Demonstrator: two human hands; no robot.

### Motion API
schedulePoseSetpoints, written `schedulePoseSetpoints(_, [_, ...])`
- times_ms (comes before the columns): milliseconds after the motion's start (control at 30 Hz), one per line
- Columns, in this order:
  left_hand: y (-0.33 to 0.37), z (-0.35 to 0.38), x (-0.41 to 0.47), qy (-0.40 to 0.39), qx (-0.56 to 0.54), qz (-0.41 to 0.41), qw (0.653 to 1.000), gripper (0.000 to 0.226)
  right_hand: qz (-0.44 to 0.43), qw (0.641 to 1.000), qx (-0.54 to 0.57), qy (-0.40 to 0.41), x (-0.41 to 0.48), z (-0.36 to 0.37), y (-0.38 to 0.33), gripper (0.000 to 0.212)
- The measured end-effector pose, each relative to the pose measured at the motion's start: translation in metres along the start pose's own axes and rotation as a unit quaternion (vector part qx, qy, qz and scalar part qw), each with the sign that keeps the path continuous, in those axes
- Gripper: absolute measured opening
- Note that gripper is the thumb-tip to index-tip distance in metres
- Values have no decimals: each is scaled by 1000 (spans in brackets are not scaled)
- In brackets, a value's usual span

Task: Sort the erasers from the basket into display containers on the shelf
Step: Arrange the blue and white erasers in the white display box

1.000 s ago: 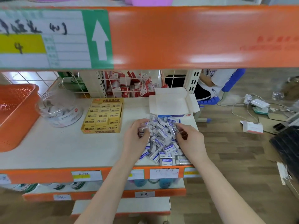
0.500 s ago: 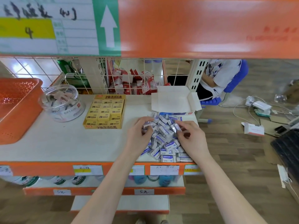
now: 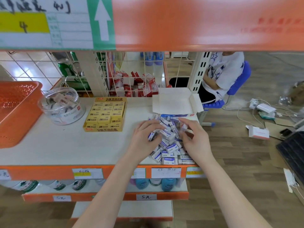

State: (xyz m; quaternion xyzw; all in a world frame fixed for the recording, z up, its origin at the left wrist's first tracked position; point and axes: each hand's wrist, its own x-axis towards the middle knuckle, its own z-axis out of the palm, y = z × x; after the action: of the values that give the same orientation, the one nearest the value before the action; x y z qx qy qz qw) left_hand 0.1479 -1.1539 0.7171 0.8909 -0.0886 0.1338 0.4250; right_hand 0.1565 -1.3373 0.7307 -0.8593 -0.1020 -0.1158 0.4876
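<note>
Mid-sort: yellow tray [image 3: 105, 114] and tub [image 3: 64, 107] looked stocked; blue erasers [image 3: 170, 146] lay piled near-right on the shelf [image 3: 65, 145] before the open box [image 3: 172, 102], left hand [image 3: 145, 137] and right hand [image 3: 195, 139] grips each pinching one.

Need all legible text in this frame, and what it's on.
"2B": yellow eraser box, lid and front edge.
"ERASER": blue-and-white erasers in the pile.
"4": yellow patch on the upper shelf sign.
"5元": two price tags on the lower shelf edge.
White up arrow, no words: green panel.
Too blurred or small: handwriting on that sign, clear tub label, shelf-edge labels.
</note>
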Motion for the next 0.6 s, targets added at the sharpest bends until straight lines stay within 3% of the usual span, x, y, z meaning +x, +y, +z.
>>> schedulePoseSetpoints(233, [3, -3, -3, -8, -30, -6, 999, 24, 44, 998, 34, -27, -1, -3, -3, 26])
schedulePoseSetpoints(500, [0, 2, -3, -16, 17, 15, 1000, 28, 43, 997, 10, -64, 0, 0, 2, 35])
schedulePoseSetpoints(600, [1, 1, -2, -16, 9, 3, 1000, 18, 33, 997, -21, -72, 1, 0, 5, 37])
